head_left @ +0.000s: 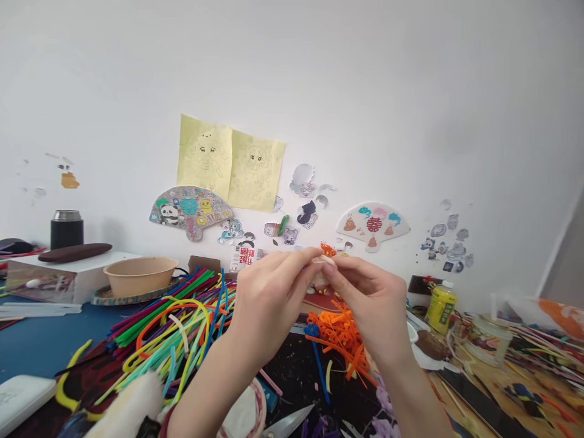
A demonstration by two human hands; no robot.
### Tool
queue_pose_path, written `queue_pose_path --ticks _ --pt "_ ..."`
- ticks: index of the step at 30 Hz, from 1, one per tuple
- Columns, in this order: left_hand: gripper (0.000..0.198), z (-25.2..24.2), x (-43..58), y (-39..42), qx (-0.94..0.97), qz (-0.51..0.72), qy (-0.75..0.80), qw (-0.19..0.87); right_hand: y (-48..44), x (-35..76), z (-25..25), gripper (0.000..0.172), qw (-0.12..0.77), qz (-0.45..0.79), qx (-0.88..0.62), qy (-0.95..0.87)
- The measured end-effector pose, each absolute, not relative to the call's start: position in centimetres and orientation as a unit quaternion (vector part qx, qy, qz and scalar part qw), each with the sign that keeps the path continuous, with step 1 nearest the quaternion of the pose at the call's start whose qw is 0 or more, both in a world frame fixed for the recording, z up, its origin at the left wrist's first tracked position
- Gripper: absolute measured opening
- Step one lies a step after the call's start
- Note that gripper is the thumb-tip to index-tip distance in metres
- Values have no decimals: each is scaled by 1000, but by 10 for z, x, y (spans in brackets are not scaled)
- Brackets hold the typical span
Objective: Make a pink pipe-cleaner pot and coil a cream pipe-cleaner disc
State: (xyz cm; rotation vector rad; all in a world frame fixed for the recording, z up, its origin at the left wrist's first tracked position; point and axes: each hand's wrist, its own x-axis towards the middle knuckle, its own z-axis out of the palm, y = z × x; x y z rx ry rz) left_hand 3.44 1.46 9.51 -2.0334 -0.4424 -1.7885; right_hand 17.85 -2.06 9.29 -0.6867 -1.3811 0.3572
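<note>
My left hand point(269, 298) and my right hand point(371, 298) meet at the fingertips in mid-view, raised above the table. Both pinch a small cream-coloured piece point(326, 260), mostly covered by the fingers, so its kind is unclear. A bit of orange fuzz point(327, 249) shows just above the fingertips; whether it belongs to the held piece I cannot tell. Below my right hand lies a heap of orange pipe-cleaner pieces point(342, 331) with a blue one beside it. Loose coloured pipe cleaners point(182, 340) spread to the left of my left forearm.
Scissor blades point(289, 423) lie at the bottom middle. A tan bowl point(140, 277) and a dark flask point(67, 230) stand at left; a yellow bottle point(441, 307) and a clear tub point(488, 340) at right. Two decorated fans point(373, 224) and yellow drawings point(230, 161) hang on the wall.
</note>
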Motion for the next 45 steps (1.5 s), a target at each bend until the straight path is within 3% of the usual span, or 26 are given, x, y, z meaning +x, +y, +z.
queue_pose_path --ticks 6,12,27,36,45 --pt "18 102 23 11 -741 -550 -168 347 -24 183 93 3 674 101 -370 -632" --pt "21 104 23 6 -712 -513 -142 458 -27 187 94 8 645 138 -373 -652" --pt "24 99 27 12 -716 -528 -153 429 -30 187 96 8 646 106 -379 -655" --pt "14 98 28 12 -714 -546 -146 413 -31 186 95 6 648 131 -375 -650" --pt "20 95 29 12 -707 -554 -173 404 -30 185 96 8 655 156 -369 -641"
